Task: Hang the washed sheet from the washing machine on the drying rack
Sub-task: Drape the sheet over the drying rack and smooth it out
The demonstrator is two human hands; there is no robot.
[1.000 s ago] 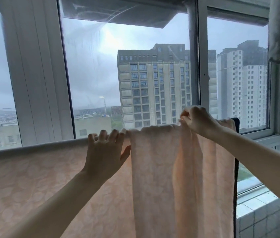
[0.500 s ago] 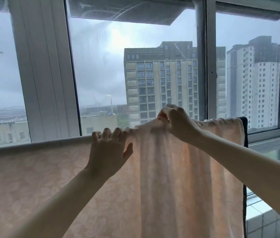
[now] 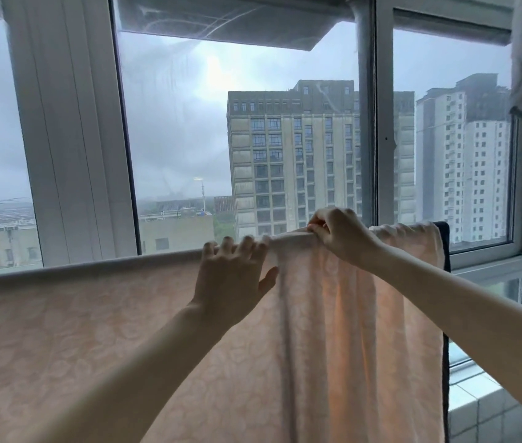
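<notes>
Sheet (image 3: pixel 93 346) draped over rack bar, bar itself hidden under fold. Left stretch flat, right stretch bunched in vertical pleats. Left hand (image 3: pixel 234 276) flat on top edge, fingers straight, thumb out. Right hand (image 3: pixel 339 235) pinches bunched top fold, just right of left hand. Versus 0.5 s ago: right hand closer to left along top edge, left hand same spot. Dark cloth (image 3: pixel 445 251) hangs at sheet's right edge; window frame (image 3: pixel 366 155) behind.

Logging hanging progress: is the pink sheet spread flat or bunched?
Partly spread: the sheet lies flat left of the left hand; below the right hand, pinching its top edge, it hangs gathered.
</notes>
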